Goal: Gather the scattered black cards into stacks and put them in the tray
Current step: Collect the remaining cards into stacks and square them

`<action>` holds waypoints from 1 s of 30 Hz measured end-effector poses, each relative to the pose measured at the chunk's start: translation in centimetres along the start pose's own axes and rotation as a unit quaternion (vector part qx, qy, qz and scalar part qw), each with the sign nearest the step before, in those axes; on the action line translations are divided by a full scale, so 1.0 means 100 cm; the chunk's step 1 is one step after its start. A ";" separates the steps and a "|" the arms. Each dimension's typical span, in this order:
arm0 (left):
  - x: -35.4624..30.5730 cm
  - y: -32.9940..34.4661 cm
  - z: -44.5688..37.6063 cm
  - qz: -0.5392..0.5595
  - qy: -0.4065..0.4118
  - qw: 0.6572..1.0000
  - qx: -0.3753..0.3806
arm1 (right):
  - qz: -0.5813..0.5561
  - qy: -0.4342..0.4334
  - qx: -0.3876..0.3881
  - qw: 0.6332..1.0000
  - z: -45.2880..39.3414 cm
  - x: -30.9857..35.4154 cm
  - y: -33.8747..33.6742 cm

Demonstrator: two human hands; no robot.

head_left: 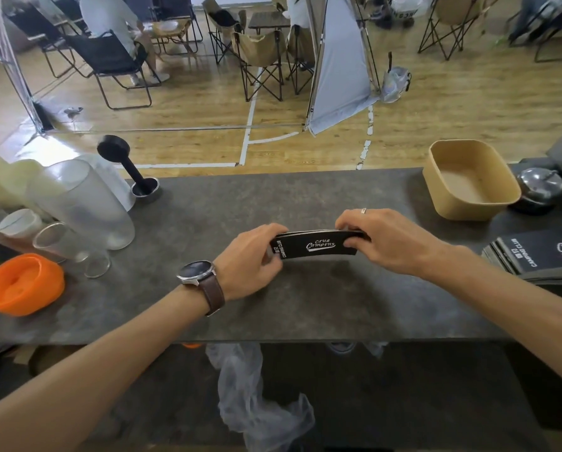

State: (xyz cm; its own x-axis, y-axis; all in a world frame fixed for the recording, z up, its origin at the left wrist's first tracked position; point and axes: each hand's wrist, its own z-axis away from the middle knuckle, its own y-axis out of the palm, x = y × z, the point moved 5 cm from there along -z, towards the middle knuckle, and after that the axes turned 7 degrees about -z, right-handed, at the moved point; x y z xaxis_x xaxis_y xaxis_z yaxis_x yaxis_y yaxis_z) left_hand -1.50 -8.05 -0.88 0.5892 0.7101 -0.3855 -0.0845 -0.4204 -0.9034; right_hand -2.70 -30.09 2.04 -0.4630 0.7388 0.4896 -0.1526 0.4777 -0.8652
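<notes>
A stack of black cards [317,245] with white "Camping Club" print stands on its long edge on the dark counter [305,298], held between both hands. My left hand [251,259], with a watch on the wrist, grips the stack's left end. My right hand [387,238], with a ring, grips its right end from above. A second pile of black cards [534,256] lies flat at the right edge of the counter. The tan paper tray [442,197] sits at the back right and looks empty.
Frosted pitchers [87,203], glasses [67,246] and an orange lid [21,283] crowd the counter's left side. A black tamper [126,166] stands behind them. A metal bell [539,187] sits right of the tray. Folding chairs and seated people fill the floor beyond.
</notes>
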 end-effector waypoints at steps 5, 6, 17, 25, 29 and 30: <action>-0.016 0.017 -0.012 -0.125 -0.021 0.991 0.040 | 0.059 0.031 0.044 0.997 0.008 0.006 0.030; -0.020 0.016 -0.015 -0.138 -0.021 0.990 0.031 | 0.074 0.043 0.045 0.995 0.010 0.006 0.035; -0.067 0.019 -0.031 -0.215 0.017 0.976 -0.024 | 0.093 0.138 0.003 0.986 0.033 -0.002 0.002; -0.188 0.012 -0.080 -0.255 0.103 0.946 -0.170 | 0.042 0.169 -0.008 0.985 0.106 -0.036 -0.131; -0.254 0.027 -0.109 -0.201 0.108 0.960 -0.164 | 0.099 0.201 -0.014 0.975 0.150 -0.076 -0.182; -0.268 0.033 -0.116 -0.194 0.113 0.960 -0.165 | 0.100 0.207 -0.013 0.973 0.160 -0.086 -0.191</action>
State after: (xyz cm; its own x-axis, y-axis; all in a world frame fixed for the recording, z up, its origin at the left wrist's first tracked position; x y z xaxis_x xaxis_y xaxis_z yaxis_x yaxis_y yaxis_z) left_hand -8.28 -34.97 8.67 0.6874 0.7244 0.0521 0.4136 -0.3316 -0.8479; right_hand -9.83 -53.19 12.65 -0.0895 0.9439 0.3178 -0.0712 0.3122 -0.9473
